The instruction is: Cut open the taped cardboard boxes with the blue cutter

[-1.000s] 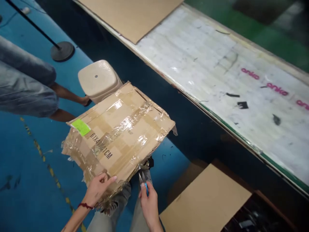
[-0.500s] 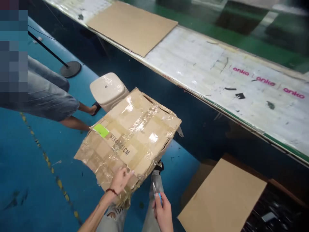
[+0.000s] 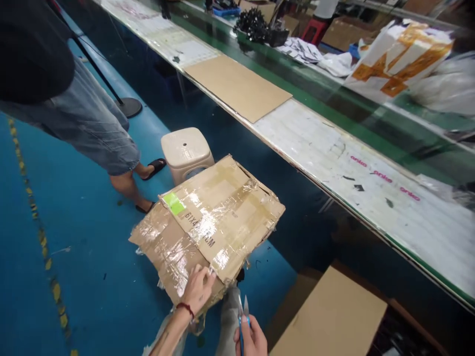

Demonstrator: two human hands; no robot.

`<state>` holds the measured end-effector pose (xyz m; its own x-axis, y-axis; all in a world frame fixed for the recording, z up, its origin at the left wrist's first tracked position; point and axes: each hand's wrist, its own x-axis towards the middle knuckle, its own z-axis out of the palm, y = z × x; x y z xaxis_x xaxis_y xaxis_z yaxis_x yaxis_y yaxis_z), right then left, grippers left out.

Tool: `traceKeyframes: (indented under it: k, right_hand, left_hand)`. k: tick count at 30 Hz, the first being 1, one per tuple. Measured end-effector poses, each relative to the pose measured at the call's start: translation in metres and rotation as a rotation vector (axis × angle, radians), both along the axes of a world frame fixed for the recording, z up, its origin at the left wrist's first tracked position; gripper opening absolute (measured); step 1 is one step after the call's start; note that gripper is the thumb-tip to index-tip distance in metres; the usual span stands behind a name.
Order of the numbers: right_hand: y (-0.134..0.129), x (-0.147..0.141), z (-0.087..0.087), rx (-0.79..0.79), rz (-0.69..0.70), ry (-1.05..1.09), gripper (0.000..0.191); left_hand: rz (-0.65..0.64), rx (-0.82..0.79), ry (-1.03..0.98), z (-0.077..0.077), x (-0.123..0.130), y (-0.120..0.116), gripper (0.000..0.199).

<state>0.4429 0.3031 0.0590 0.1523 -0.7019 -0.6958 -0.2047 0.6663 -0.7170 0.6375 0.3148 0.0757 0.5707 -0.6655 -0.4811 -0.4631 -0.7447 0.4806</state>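
A worn cardboard box (image 3: 237, 212), with shiny clear tape, printed size marks and a lime-green label (image 3: 173, 203), lies in front of me, over my legs. My left hand (image 3: 199, 288), with a dark red band at the wrist, has its fingers bent against the box's near flap by the seam; the fingertips are partly hidden. Low in the view, just off the box's near corner, my right hand (image 3: 251, 335) holds scissors (image 3: 243, 316) with blue handles. Their blades point up and stand slightly apart, not touching the box.
Beyond the box stands a beige stool (image 3: 187, 148). A person in denim shorts (image 3: 92, 118) is at the left. A long white bench (image 3: 311, 133) bears a flat cardboard sheet (image 3: 237, 86). At lower right, an open carton (image 3: 334, 316) holds dark items.
My view has tilted up, showing more of the bench and its far side. The scissors' blades now show spread apart. My left hand remains at the near flap, its fingers more bent.
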Motion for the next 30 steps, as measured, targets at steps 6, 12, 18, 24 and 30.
traceKeyframes:
  k: [6,12,18,24,30]
  right_hand:
    - [-0.012,0.018,0.001,-0.085,0.264,0.038,0.066]
    - [-0.038,0.036,0.005,-0.254,0.504,0.16,0.053]
    - [-0.06,0.048,0.014,-0.385,0.808,0.318,0.036]
    - [-0.063,0.07,0.027,-0.483,1.015,0.568,0.029]
    - [-0.069,0.059,0.025,-0.59,1.116,0.56,0.032]
  left_hand:
    - [-0.064,-0.139,0.264,0.002,0.021,0.015,0.013]
    - [0.018,-0.148,0.449,-0.004,0.024,0.02,0.036]
    - [0.183,-0.151,0.404,-0.009,0.005,0.019,0.046]
    - [0.355,-0.102,0.354,-0.007,-0.008,0.018,0.032]
    - [0.408,-0.111,0.381,0.002,-0.014,0.014,0.015]
